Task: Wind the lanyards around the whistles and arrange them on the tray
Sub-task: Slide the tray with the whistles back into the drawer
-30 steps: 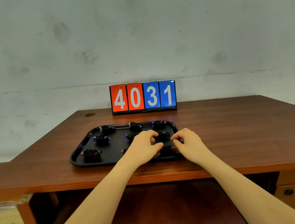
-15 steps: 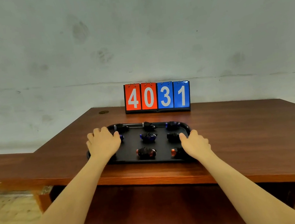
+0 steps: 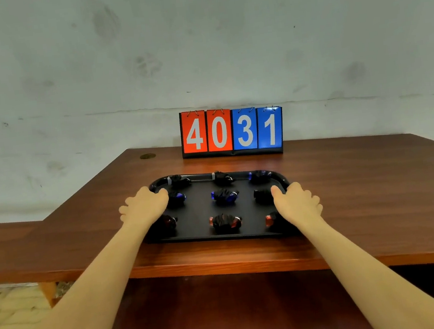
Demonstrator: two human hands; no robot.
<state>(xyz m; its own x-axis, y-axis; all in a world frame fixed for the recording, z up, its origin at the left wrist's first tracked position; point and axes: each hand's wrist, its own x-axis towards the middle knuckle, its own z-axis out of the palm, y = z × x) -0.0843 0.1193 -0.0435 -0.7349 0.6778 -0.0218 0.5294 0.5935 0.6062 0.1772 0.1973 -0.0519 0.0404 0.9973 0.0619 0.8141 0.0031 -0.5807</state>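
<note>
Black tray (image 3: 248, 232) of wound whistles (image 3: 225, 221) on worktop (image 3: 363, 187), left hand (image 3: 145, 210) gripping its left edge, right hand (image 3: 298, 205) gripping its right edge, scoreboard (image 3: 232, 132) behind

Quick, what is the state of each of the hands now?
Left hand: on the left edge of the tray; grip cannot be told.
Right hand: grips the tray's right edge.

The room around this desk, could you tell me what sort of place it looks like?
Probably a plain workroom set up for recording tasks: a wooden desk against a bare, stained wall, with a flip scoreboard reading 4031 behind the tray.
</note>
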